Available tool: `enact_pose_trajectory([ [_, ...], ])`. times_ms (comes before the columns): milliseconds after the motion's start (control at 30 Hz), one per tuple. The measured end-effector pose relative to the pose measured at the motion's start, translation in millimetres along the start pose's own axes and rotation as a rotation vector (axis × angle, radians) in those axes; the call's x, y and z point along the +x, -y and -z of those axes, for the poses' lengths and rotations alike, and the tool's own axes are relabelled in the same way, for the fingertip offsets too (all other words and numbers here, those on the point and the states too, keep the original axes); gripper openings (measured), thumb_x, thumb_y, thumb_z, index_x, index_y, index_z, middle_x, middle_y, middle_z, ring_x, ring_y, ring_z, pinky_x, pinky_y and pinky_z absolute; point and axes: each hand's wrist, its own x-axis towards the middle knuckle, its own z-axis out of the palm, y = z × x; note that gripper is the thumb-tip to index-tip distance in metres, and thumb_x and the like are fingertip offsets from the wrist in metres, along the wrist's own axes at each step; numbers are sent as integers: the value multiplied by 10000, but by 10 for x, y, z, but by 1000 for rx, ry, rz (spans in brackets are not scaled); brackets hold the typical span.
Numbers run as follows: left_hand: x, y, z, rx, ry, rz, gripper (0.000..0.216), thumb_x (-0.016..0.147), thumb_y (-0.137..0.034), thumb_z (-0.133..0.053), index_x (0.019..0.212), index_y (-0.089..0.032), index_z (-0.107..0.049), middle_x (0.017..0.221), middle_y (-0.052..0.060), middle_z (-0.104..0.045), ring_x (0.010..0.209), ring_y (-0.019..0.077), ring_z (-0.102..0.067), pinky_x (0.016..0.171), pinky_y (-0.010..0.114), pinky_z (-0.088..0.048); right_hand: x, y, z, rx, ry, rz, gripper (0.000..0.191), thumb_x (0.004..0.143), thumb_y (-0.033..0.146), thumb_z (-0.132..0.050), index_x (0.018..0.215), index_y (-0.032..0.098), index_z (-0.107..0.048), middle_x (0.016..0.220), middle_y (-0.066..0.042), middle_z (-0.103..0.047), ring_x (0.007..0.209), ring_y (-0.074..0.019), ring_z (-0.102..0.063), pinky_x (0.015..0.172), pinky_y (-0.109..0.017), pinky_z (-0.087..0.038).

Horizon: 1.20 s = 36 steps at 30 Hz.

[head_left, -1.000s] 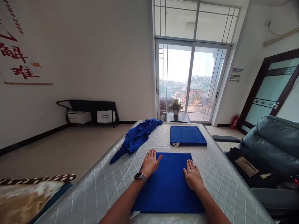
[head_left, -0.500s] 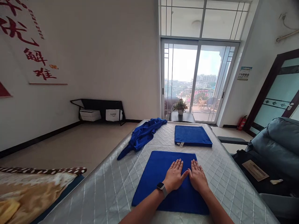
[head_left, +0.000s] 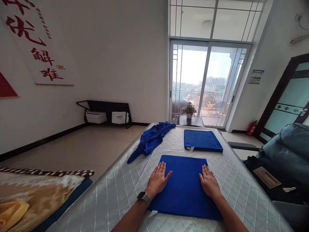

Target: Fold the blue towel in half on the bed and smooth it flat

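A folded blue cloth (head_left: 184, 190) lies flat in front of me, a white tag showing at its near left corner. My left hand (head_left: 158, 180) rests palm down on its left edge, fingers stretched out and thumb spread. On the right edge lies my right hand (head_left: 209, 180), also flat with its fingers extended. Farther back on the right is a stack of folded blue cloth (head_left: 202, 140) with white tags. A crumpled blue cloth (head_left: 152, 138) is bunched at the far left edge of the surface.
A silver quilted cover (head_left: 113, 196) spreads over the surface under the cloths. To the right stands a dark armchair (head_left: 286, 154). A patterned blanket (head_left: 48, 190) lies at lower left. Beyond the far edge, a potted plant (head_left: 189, 109) sits before glass sliding doors (head_left: 188, 71).
My left hand has slid left from the cloth's middle to its left edge. My right hand stays near the right edge. The view has shifted slightly.
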Motion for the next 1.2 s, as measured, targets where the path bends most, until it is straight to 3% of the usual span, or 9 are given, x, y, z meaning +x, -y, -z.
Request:
enact_pose_trajectory([
  [200, 19, -39, 17, 2, -9, 7, 849, 997, -680, -154, 1541, -71, -388, 1616, 178, -356, 1508, 297, -314, 1225, 475, -300, -28, 46, 80, -12, -7, -12, 679, 1035, 445, -158, 1602, 74, -190, 1684, -99, -156, 1559, -185, -86, 1251, -395, -115],
  [400, 17, -17, -22, 21, -28, -14, 851, 1000, -668, -162, 1538, -47, -384, 1606, 196, -365, 1505, 298, -321, 1225, 475, -297, -201, 97, 193, -44, -30, -27, 674, 1028, 435, -180, 1607, 88, -190, 1682, -90, -154, 1560, -193, -73, 1258, -414, -68],
  [667, 21, -23, -46, 27, -41, -16, 868, 988, -680, -155, 1532, -50, -398, 1601, 195, -382, 1501, 304, -333, 1222, 471, -297, -601, 136, 48, 6, -7, -28, 706, 1015, 472, -187, 1604, 81, -200, 1680, -83, -152, 1559, -198, -92, 1258, -405, -109],
  [867, 66, -75, 51, 66, -66, 56, 911, 980, -691, -154, 1495, 4, -440, 1553, 252, -436, 1479, 355, -364, 1201, 519, -318, -649, 162, 59, 46, -20, -38, 718, 1010, 492, -188, 1605, 90, -209, 1678, -69, -153, 1557, -192, -100, 1261, -386, -89],
  [1000, 24, -472, 140, 12, -64, -45, 867, 996, -665, -167, 1511, -17, -425, 1569, 227, -426, 1487, 335, -356, 1207, 494, -329, -637, 157, 58, 67, -25, -41, 718, 1007, 486, -200, 1604, 89, -210, 1677, -71, -154, 1558, -196, -95, 1262, -394, -97],
  [1100, -69, -1054, 126, -89, -5, -249, 747, 1020, -612, -194, 1557, -126, -379, 1588, 152, -423, 1495, 289, -348, 1208, 490, -341, -637, 147, 41, 51, -27, -38, 714, 1007, 476, -203, 1602, 80, -213, 1675, -83, -153, 1557, -204, -105, 1261, -403, -101],
  [1200, -153, -1617, 37, -188, 31, -431, 693, 1037, -555, -196, 1588, -149, -306, 1634, 122, -335, 1529, 256, -268, 1249, 466, -268, -649, 132, 33, 9, -17, -7, 671, 1004, 393, -209, 1597, 81, -228, 1676, -80, -149, 1558, -208, -99, 1260, -403, -94],
])
